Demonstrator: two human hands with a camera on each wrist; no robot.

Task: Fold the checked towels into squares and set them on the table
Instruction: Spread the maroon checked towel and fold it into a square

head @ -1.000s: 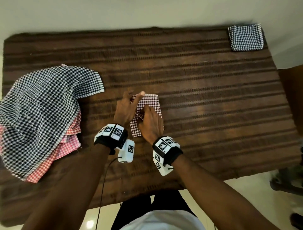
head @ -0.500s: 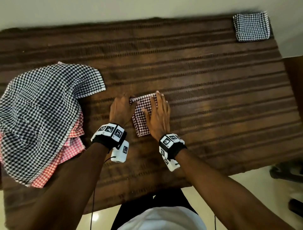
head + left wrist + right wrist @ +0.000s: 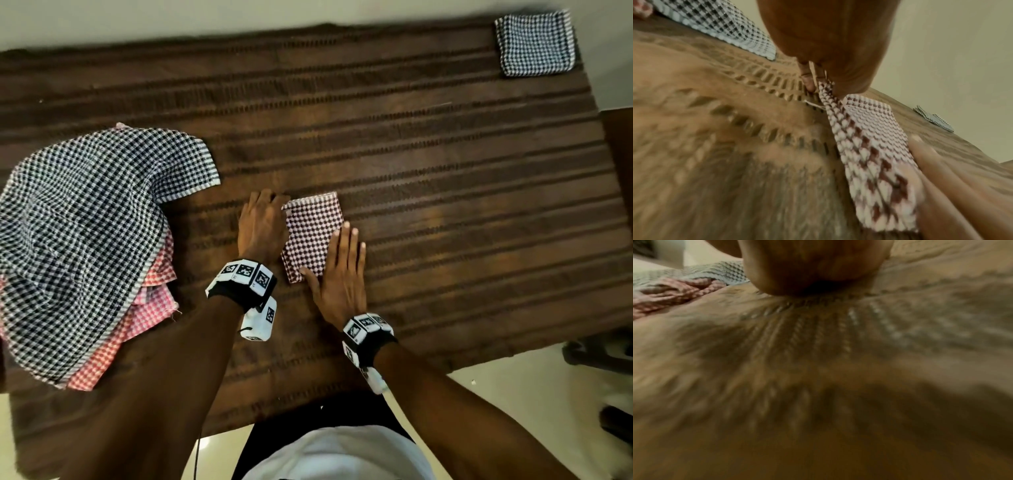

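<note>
A maroon-and-white checked towel lies folded small in the middle of the brown table. My left hand is at its far left corner; the left wrist view shows the fingers pinching that corner of the towel. My right hand lies flat with straight fingers on the towel's near right edge, pressing it down. In the right wrist view only a blurred palm on the table shows. One black-and-white towel sits folded square at the far right corner.
A heap of unfolded towels covers the table's left side, a black-and-white one on top and red checked ones beneath. Beyond the right edge stands dark furniture. My body is against the near edge.
My right hand went from tucking the fold to lying flat over the towel, then slid back toward its near right edge. My left hand stayed at the far left corner.
</note>
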